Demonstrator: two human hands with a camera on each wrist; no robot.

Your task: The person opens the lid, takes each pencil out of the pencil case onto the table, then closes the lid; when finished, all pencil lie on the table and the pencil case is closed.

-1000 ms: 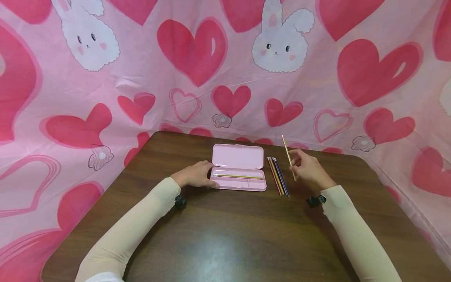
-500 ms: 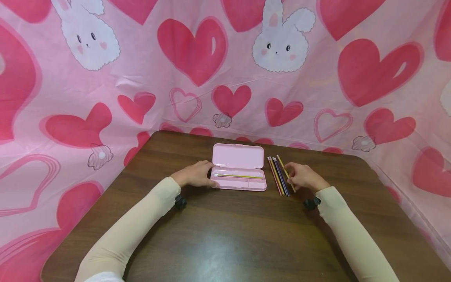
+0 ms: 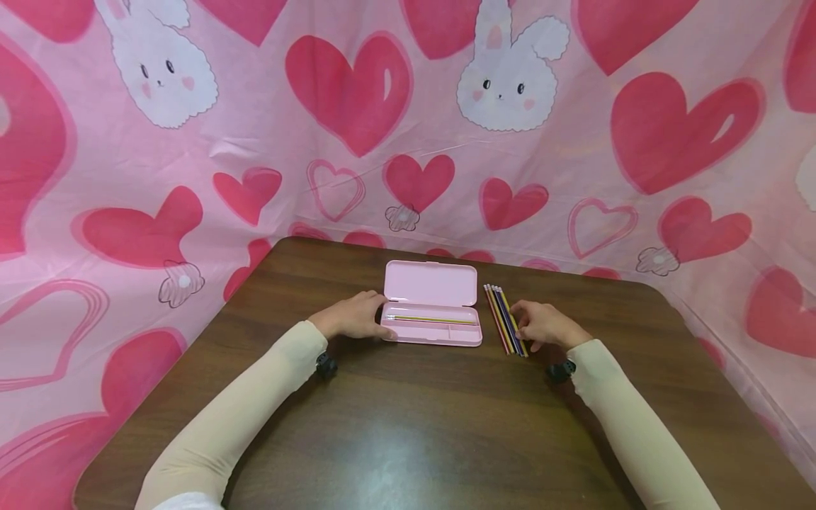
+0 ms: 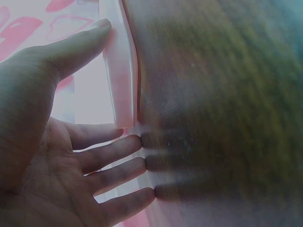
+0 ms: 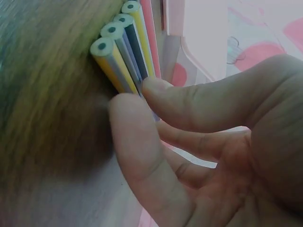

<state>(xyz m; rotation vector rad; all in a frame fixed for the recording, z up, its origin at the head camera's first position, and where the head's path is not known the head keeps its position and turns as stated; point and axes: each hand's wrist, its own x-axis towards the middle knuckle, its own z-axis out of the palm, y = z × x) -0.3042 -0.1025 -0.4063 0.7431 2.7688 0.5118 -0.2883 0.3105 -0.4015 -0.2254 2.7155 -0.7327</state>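
Observation:
A pink pencil case lies with its lid folded back, a striped pencil lengthwise in its rear compartment. My left hand rests at the left end of the case. Its thumb touches the front wall, while the other fingers extend loosely past the corner. Right of the case, several pencils lie side by side, among them a red pencil and a dark blue pencil. My right hand pinches the yellow striped pencil at the row's right edge between thumb and index finger.
Everything lies on a dark brown wooden table with rounded corners. A pink cloth printed with hearts and rabbits hangs behind the table and at its sides. The case's small front-right compartment shows its divider.
My right hand has lowered the yellow striped pencil from a raised position and moved it left against the other pencils. My left hand and the case stay where they were.

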